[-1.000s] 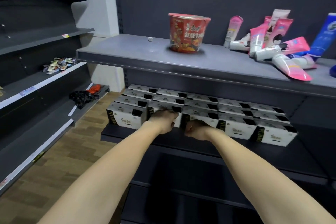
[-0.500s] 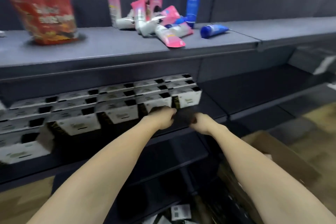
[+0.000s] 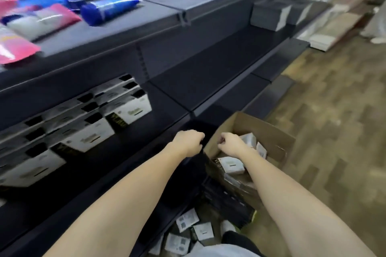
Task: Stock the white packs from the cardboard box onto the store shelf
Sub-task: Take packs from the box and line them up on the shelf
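Looking over this person's shoulder, I'd say the job is well past halfway but not wrapped up. The store shelf [image 3: 171, 110] already has a tidy block of white packs [image 3: 133, 110] lined up in rows on its left stretch, front edges facing out, though that side is blurry so I can't count them. To the right of that block the same shelf level runs on bare.

The cardboard box [image 3: 269, 131] sits on the wooden floor right beside the shelf base, flaps up, and there are a few packs left in it [image 3: 232, 165], some lying flat, some tipped on edge. More loose packs [image 3: 187, 219] are scattered on the floor down by the person's feet, so those probably need shelving too.

Both arms are stretched toward the box. The left hand [image 3: 189, 142] hangs over the shelf's front edge just beside the box's near corner, fingers curled under, nothing in it as far as I can see. The right hand [image 3: 230, 144] is over the open box, fingers curled as well, knuckles up, right above the packs; I can't see it gripping anything.

My guess: next grab comes from the box, then onto that bare stretch.
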The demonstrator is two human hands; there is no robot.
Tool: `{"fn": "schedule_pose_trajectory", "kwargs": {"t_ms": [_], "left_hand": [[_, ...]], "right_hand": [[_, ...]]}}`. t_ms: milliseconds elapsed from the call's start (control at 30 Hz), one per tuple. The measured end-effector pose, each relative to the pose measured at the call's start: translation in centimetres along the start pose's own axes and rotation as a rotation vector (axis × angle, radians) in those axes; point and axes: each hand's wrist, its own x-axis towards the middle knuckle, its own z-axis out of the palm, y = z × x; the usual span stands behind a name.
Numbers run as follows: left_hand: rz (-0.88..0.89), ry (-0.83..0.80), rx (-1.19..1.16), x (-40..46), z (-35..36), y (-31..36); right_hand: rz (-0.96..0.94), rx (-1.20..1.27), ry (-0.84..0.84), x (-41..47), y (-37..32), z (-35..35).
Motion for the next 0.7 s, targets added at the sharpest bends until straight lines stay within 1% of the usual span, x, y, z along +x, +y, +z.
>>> {"fn": "schedule_pose_trajectory", "kwargs": {"t_ms": [133, 333, 433, 567, 700], "left_hand": [[0.025, -0.063, 0.034, 4.7, 1.5, 3.1], [0.028, -0.175, 0.015, 10.8, 4.1, 6.5], [0.007, -0.228, -0.021, 13.2, 5.8, 7.5], [-0.048, -0.320, -0.058, 15.9, 8.2, 7.9], [-0.113, -0.381, -0.066, 18.3, 10.0, 7.6]], "right_hand": [[0.071, 0.071, -0.029, 1.9, 5.2, -0.1], [0.176, 0.059, -0.181, 5.3, 12.8, 1.1], [0.198, 0.072, -0.210, 7.3, 15.5, 2.3], [0.187, 0.060, -0.258, 9.7, 17.2, 4.4], [0.111, -0.031, -0.363, 11.8, 18.2, 7.0]]}}
